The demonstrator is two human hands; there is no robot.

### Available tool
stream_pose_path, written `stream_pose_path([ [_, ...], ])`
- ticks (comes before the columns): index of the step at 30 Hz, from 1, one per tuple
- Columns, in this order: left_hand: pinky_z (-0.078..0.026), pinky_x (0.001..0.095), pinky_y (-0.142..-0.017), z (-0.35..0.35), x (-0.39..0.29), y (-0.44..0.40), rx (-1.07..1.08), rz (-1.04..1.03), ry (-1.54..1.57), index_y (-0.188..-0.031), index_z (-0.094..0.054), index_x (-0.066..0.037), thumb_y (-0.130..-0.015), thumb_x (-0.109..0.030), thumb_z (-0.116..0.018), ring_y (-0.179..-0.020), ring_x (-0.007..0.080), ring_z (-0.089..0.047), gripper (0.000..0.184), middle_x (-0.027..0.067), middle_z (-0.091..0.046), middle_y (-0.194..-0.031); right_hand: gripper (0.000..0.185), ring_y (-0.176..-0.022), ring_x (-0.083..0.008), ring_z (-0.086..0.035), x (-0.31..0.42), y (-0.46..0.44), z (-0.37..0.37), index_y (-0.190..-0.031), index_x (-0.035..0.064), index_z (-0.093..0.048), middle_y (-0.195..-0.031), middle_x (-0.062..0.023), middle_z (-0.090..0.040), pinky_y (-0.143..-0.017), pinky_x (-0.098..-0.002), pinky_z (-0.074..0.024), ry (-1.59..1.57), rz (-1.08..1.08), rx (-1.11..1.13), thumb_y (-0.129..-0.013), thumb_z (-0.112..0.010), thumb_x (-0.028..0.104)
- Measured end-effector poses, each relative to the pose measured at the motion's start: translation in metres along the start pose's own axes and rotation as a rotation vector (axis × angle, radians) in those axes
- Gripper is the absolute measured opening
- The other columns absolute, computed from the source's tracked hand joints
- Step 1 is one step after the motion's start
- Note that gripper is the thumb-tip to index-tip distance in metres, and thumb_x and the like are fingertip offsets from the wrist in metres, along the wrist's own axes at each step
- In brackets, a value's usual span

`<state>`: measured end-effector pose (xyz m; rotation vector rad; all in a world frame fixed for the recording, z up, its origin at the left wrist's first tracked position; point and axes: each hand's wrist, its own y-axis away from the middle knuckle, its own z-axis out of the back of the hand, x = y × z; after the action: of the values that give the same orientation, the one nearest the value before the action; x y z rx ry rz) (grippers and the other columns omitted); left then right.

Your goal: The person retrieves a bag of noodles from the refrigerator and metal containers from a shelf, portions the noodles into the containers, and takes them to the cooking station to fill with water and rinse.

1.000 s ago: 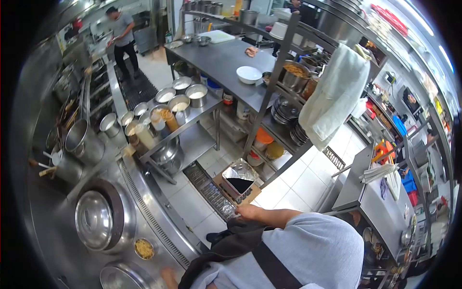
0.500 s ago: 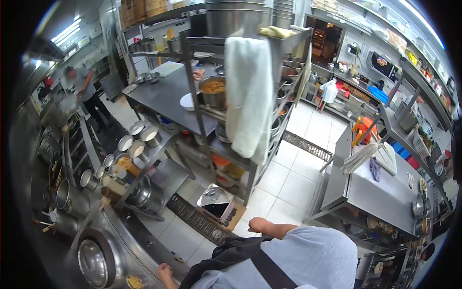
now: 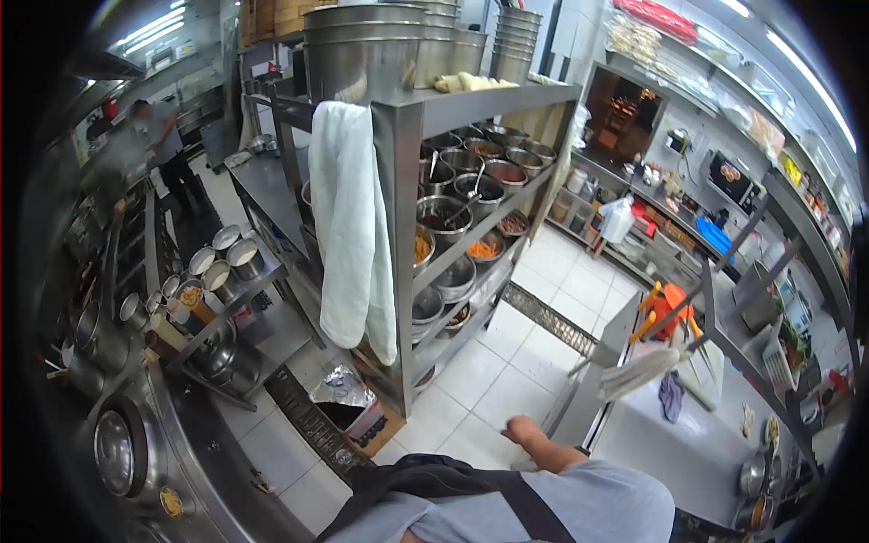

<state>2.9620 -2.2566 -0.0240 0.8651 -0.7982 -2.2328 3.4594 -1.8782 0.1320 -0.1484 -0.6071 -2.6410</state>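
Observation:
My right hand reaches out over the tiled floor at the lower middle, its fingers curled closed with nothing visible in them. It touches nothing and is nearest the left side of the steel worktable. My left hand is out of view. Left of my right hand, a foil-covered container rests on cardboard on the floor. Ahead stands a steel rack with a pale cloth hanging from its corner and several metal pots of food on its shelves.
A low steel stand with pots and bottles is at the left, beside the cooking range. A person stands at the far left. Floor drain grates cross the tiles. A folded white cloth lies on the right worktable.
The view has swung right, bringing the rack closer and more of the right worktable into sight. My left hand has left the view. My right hand has moved away from the foil-covered container.

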Motion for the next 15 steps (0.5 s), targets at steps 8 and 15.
stream_pose_path([
  [8, -0.049, 0.0340, -0.050, 0.054, -0.036, -0.075, 0.123, -0.044, -0.253, -0.092, -0.062, -0.005, -0.074, -0.005, -0.060, -0.060, 0.0222, -0.059, 0.018, 0.0062, -0.061, -0.073, 0.035, -0.086, -0.0381, -0.061, -0.044, 0.015, -0.048, -0.079, 0.0004, -0.067, -0.085, -0.0218, -0.064, -0.076, -0.0454, -0.0490, -0.077, -0.287, 0.040, -0.076, -0.061, 0.035],
  [15, -0.051, 0.0353, -0.053, 0.156, -0.110, -0.205, 0.015, -0.062, -0.341, -0.089, -0.065, -0.006, -0.075, -0.011, -0.060, -0.064, 0.0239, -0.061, 0.015, 0.0077, -0.063, -0.076, 0.030, -0.077, -0.0368, -0.062, 0.054, -0.055, 0.002, -0.082, 0.0079, -0.066, -0.079, -0.0173, -0.065, -0.069, -0.0450, -0.0494, -0.193, 0.157, 0.010, -0.079, -0.059, 0.037],
])
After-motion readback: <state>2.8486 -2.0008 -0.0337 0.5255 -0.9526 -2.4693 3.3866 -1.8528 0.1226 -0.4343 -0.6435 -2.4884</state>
